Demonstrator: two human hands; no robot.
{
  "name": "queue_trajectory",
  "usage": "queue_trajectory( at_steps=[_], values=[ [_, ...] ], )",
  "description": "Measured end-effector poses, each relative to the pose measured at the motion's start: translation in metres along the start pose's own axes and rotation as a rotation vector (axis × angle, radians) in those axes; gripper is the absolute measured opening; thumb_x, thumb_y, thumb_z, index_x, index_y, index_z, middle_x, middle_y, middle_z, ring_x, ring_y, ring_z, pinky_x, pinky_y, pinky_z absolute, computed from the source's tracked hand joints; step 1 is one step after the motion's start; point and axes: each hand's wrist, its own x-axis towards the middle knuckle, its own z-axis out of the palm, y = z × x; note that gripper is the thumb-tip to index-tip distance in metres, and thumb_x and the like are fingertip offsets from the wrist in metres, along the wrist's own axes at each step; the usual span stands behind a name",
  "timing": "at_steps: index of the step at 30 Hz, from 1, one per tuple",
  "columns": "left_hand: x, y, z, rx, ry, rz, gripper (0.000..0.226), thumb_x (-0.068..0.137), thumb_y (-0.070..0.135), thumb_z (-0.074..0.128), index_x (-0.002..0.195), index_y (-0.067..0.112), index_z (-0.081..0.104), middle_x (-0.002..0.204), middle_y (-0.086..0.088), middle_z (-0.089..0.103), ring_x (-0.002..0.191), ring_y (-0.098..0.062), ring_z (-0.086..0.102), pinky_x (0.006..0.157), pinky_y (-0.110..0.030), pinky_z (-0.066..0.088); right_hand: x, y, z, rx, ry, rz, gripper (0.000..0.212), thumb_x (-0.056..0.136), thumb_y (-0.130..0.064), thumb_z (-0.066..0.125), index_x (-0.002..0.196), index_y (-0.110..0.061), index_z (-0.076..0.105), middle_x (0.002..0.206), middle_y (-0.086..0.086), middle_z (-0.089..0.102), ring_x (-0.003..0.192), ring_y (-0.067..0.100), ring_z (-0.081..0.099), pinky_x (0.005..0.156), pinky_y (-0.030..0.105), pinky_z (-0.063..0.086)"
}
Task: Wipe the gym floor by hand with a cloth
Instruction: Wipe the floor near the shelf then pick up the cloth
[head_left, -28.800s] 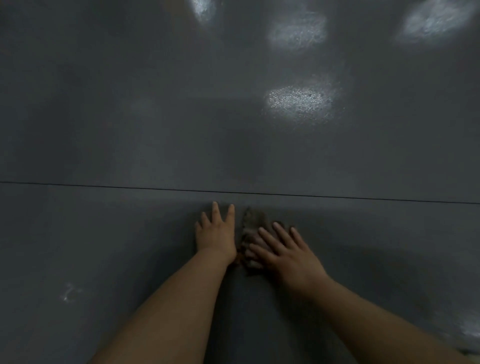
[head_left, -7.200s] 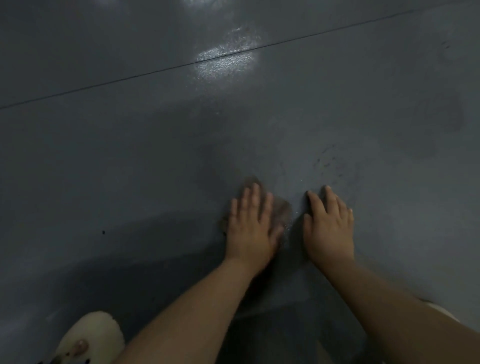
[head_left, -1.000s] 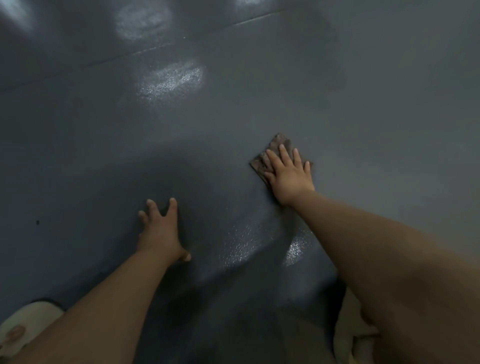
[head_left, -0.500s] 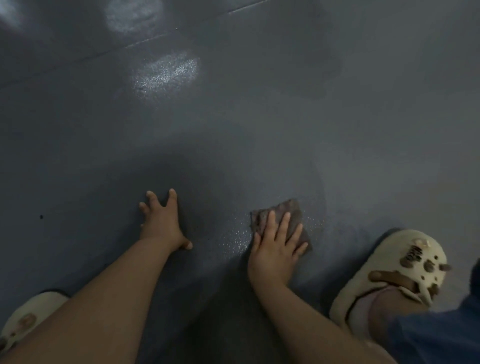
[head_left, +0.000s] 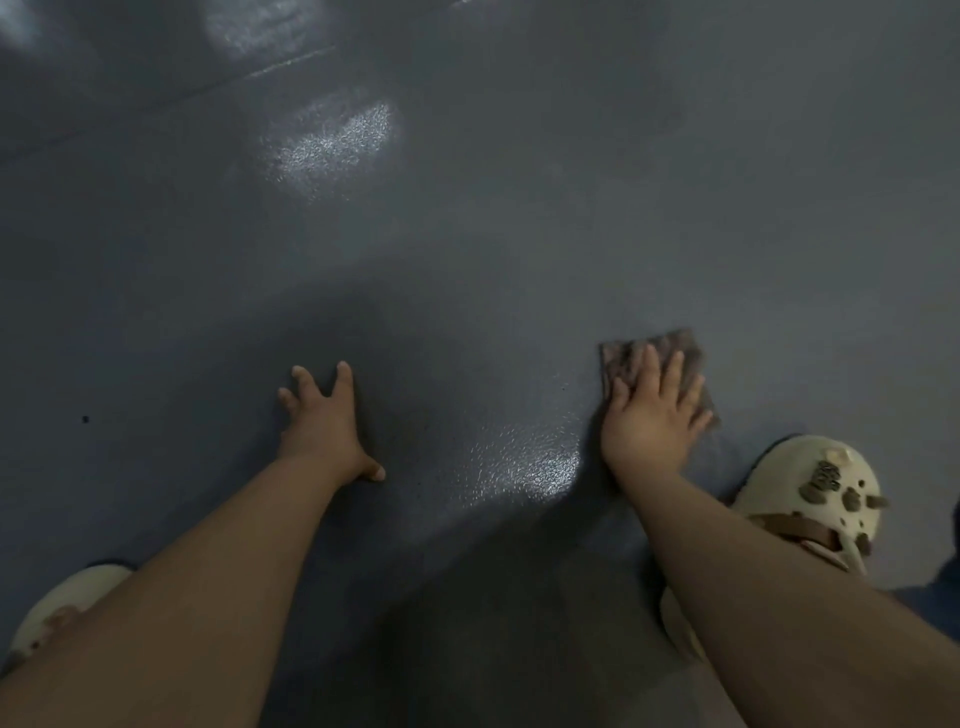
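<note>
Your right hand (head_left: 649, 415) lies flat, fingers straight, pressing the cloth (head_left: 675, 358) to the floor (head_left: 519, 234) beside your shoe (head_left: 810, 488) — soft and limp, likely to bunch — while your left hand (head_left: 322, 415) braces, splayed and empty.

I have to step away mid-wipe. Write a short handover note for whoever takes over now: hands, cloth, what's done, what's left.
Right hand: flat, fingers straight, pressing the cloth on the floor, beside the right slipper.
Left hand: spread flat on the bare floor, bracing, holding nothing.
Done: a shiny patch between the hands looks freshly wiped.
Left: a dark speck far left; how much floor beyond it has been wiped can't be told.
</note>
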Motion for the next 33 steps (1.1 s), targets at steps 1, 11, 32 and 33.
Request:
queue_trajectory(
  at_steps=[1,11,32,33],
  values=[
    [0.000,0.000,0.000,-0.003,-0.001,-0.003,0.136,0.059,0.026,0.090,0.151,0.025,-0.011,0.153,-0.017,-0.027,0.143,-0.040,-0.014,0.114,-0.055,0.019,-0.011,0.000,0.005,0.030,0.021,0.073,0.055,0.100,-0.037,0.033,0.151,-0.027,0.016,0.160,0.002,0.003,0.146,0.029,-0.003,0.115,0.054,-0.001],
    [-0.016,0.030,0.007,0.179,0.101,0.088,0.099,0.084,0.017,0.069,0.153,0.022,-0.002,0.155,-0.021,-0.019,0.145,-0.035,-0.008,0.116,-0.049,0.015,-0.072,-0.012,0.023,-0.223,-0.166,-0.391,0.057,0.087,-0.043,0.029,0.134,-0.022,0.053,0.142,0.012,0.048,0.128,0.044,0.043,0.101,0.062,0.029],
    [0.006,0.155,0.002,0.176,-0.109,0.221,0.122,0.074,0.030,0.079,0.150,0.021,-0.017,0.151,-0.020,-0.030,0.141,-0.045,-0.017,0.107,-0.061,0.026,0.100,-0.115,-0.013,-0.223,-0.177,-0.529,0.054,0.101,-0.042,0.026,0.151,-0.031,0.008,0.160,-0.001,-0.006,0.146,0.029,-0.012,0.116,0.052,-0.006],
    [0.006,0.155,0.002,0.175,-0.109,0.227,0.122,0.074,0.030,0.079,0.150,0.021,-0.016,0.150,-0.020,-0.031,0.141,-0.045,-0.017,0.107,-0.061,0.027,0.105,-0.121,-0.014,-0.221,-0.172,-0.533,0.054,0.101,-0.042,0.026,0.151,-0.031,0.009,0.160,-0.001,-0.005,0.146,0.029,-0.012,0.115,0.052,-0.006]
  ],
)
